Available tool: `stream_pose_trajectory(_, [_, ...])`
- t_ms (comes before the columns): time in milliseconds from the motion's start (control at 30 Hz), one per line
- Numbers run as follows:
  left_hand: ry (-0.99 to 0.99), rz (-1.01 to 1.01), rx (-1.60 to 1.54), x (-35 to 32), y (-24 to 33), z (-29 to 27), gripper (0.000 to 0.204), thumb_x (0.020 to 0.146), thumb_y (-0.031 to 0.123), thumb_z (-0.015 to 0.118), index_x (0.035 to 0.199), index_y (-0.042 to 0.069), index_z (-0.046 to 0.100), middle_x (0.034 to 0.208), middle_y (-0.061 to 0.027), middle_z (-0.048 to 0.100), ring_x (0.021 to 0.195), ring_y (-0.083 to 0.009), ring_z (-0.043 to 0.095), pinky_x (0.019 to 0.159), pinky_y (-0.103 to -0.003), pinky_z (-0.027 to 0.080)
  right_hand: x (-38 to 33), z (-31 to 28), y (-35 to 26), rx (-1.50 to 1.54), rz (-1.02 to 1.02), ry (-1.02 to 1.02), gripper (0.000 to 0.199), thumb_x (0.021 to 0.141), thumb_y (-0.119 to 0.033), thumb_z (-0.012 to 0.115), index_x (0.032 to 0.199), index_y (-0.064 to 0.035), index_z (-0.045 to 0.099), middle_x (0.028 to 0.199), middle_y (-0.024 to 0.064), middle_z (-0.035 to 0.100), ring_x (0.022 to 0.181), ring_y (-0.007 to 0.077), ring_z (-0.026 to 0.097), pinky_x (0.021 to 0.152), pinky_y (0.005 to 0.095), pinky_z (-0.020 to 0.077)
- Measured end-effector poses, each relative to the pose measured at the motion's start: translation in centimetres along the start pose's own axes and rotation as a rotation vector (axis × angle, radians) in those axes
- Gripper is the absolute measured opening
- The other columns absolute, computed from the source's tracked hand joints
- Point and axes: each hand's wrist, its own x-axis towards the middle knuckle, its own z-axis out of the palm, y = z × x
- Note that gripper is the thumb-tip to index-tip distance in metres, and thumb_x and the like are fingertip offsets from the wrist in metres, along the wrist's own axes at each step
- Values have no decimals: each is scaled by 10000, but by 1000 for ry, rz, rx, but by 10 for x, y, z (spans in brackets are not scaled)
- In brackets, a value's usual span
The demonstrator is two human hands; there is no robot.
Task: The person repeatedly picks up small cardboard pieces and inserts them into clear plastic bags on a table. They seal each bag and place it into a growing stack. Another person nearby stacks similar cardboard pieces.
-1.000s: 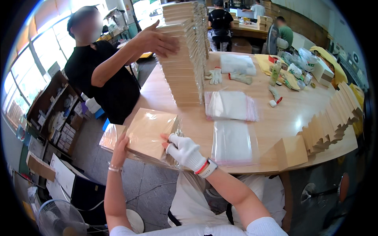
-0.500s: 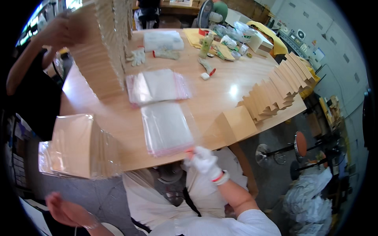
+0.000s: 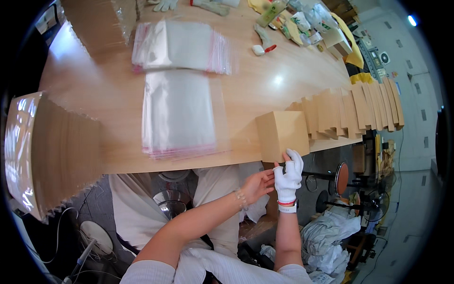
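Note:
My left hand [image 3: 258, 186], bare with a beaded bracelet, reaches across to the right, its fingers stretched out. It is beside my right hand [image 3: 289, 176] and grips nothing visible. My right hand wears a white glove with some bare fingertips. Its fingers are extended and its tips meet the near lower corner of a brown cardboard block [image 3: 292, 130] at the table edge. Whether the block is one box or stacked flat pieces, I cannot tell. Behind it, a slanting row of brown cardboard pieces [image 3: 347, 111] runs to the right.
Clear plastic bags [image 3: 179, 111] with pink edges lie mid-table, with another pile of bags [image 3: 177, 45] beyond. Plastic-wrapped cardboard [image 3: 61, 151] stands at the left edge, more wrapped cardboard [image 3: 97, 26] behind. A bottle [image 3: 272, 13] and gloves lie far off. A round stool [image 3: 341, 178] is at right.
My left hand has swung from the far lower left over to the right. My right hand has moved from the bags to the cardboard block. The view has shifted; the other person's arms no longer show.

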Motion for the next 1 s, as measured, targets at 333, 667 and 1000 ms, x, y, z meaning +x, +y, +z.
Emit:
stream_pose_trajectory(333, [-142,-44,-360,32,5,-4,291,748,59,382,994,31,534,984,-30,572,972,-158,526,908,-296,402,-2,7,11,13,-13,15,335,621,-28,622,953,12,608,1128,155,542,1079,360,477,913,440,391])
stream_pose_trajectory(667, [-134,-80,-378,34,8,-7,311,741,81,383,998,8,541,1001,-41,571,1022,-175,512,932,-297,379,-3,10,15,2,-15,-4,342,637,-24,644,975,4,595,1137,167,536,1085,370,472,919,450,388])
stream_pose_trajectory(1000, [43,-21,47,17,17,7,442,749,112,389,1176,34,475,1238,-51,489,1116,-163,468,936,-295,350,1,-7,48,-51,-237,-96,380,664,-80,694,1023,-46,573,1116,138,550,1073,342,499,975,539,319])
